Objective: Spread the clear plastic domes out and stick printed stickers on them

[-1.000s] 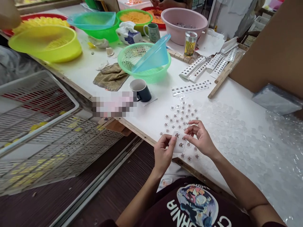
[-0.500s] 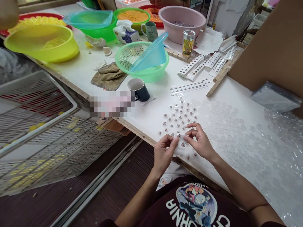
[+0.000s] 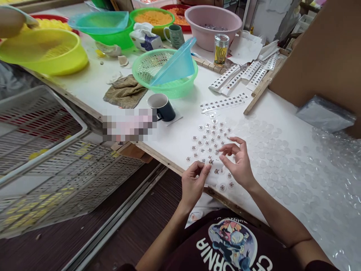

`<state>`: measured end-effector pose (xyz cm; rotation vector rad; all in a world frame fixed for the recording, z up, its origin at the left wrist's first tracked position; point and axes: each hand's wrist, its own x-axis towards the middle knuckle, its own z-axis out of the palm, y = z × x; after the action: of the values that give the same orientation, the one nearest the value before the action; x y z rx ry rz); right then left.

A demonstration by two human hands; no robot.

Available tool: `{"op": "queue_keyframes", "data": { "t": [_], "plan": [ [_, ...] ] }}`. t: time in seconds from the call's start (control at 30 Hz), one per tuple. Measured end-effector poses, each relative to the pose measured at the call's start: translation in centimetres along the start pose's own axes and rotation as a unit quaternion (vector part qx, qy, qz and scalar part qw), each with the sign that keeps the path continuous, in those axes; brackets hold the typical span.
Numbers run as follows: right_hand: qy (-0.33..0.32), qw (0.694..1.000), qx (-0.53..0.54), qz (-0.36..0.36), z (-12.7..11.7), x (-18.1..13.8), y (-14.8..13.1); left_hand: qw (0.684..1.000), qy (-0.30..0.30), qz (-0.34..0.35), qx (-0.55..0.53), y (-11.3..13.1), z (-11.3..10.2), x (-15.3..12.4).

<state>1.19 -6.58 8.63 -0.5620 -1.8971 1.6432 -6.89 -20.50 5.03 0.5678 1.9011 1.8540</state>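
Observation:
My left hand (image 3: 194, 182) is closed in a pinch on the corner of a white sticker strip (image 3: 207, 169) near the table's front edge. My right hand (image 3: 238, 162) is just above and to the right of it, thumb and index finger almost meeting. A small clear sticker with a dark printed figure seems to be at those fingertips, though it is hard to make out. Beneath and beyond both hands lie many clear round discs with dark printed figures (image 3: 207, 143). Plain clear discs (image 3: 270, 158) spread out to the right.
Printed sticker sheets (image 3: 224, 102) lie behind the discs, beside a wooden strip (image 3: 261, 92). A dark mug (image 3: 161, 107), a green basket (image 3: 169, 88), a brown cloth (image 3: 125, 91) and a glass (image 3: 220, 51) stand or lie farther back. At far left, another person's hand (image 3: 12, 22) is over a yellow basin (image 3: 64, 62).
My right hand has moved up and away from the strip, leaving a gap between the hands. My left hand keeps its pinch. The other person's hand at far left has come lower into view.

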Motion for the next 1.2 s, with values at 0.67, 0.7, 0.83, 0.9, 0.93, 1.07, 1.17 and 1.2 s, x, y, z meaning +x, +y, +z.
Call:
{"op": "queue_keyframes", "data": {
  "t": [0.67, 0.7, 0.83, 0.9, 0.93, 1.07, 1.17, 1.2],
  "plan": [
    [0.003, 0.999, 0.002, -0.045, -1.0, 1.3, -0.2, 0.999, 0.03, 0.001, 0.021, -0.5, -0.6, 0.0],
    [0.027, 0.999, -0.005, -0.045, -2.0, 2.3, 0.2, 0.999, 0.034, 0.001, 0.016, -0.5, -0.7, 0.0],
    [0.117, 0.99, -0.073, -0.023, -6.3, 8.5, 3.7, 0.999, 0.036, -0.001, 0.0, -0.7, -0.9, 0.0],
    [0.125, 0.987, -0.102, 0.009, -7.5, 11.9, 6.0, 1.0, 0.03, 0.002, 0.002, -0.8, -0.9, 0.0],
    [0.12, 0.986, -0.118, 0.022, -7.8, 13.4, 7.0, 1.0, 0.027, 0.004, 0.004, -0.8, -0.9, 0.0],
    [0.097, 0.977, -0.187, 0.037, -7.9, 17.7, 9.4, 0.999, 0.034, 0.005, 0.005, -0.9, -1.1, 0.0],
    [0.065, 0.971, -0.227, 0.045, -7.9, 18.9, 9.9, 0.999, 0.043, -0.004, 0.007, -0.7, -1.6, 0.1],
    [0.056, 0.969, -0.236, 0.048, -7.9, 19.0, 10.0, 0.999, 0.046, -0.007, 0.009, -0.6, -1.7, 0.1]
  ]
}}
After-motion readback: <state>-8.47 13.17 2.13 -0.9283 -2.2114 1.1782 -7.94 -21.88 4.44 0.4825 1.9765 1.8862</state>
